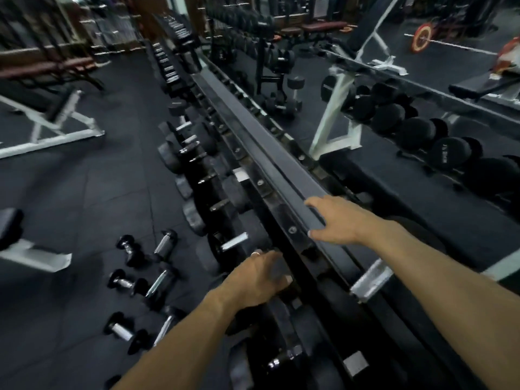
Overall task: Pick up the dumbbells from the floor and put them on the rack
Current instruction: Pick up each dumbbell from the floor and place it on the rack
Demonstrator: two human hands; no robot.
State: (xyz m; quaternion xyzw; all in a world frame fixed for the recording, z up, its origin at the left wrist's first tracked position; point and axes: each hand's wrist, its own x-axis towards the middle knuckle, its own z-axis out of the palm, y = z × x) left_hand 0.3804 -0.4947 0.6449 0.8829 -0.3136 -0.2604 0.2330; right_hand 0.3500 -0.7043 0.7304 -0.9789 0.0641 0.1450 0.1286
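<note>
A long black dumbbell rack [253, 130] runs from the near right to the far middle, with a mirror behind it. My right hand [334, 220] rests on the rack's top rail with its fingers spread. Lower down, my left hand [259, 280] is wrapped around a black dumbbell [278, 270] at the rack's upper tier. Several small dumbbells with chrome handles lie on the dark floor left of the rack, among them one dumbbell [128, 249], a second [126, 282] and a third [122, 332]. Larger dumbbells [197, 153] fill the rack's lower tier.
White-framed benches stand on the left: one bench [53, 128] further off and another bench [25, 249] nearer. The mirror reflects a rack of round dumbbells [422, 133] and a barbell with a red plate [420, 38]. Dark rubber floor [84, 192] lies between the benches and the rack.
</note>
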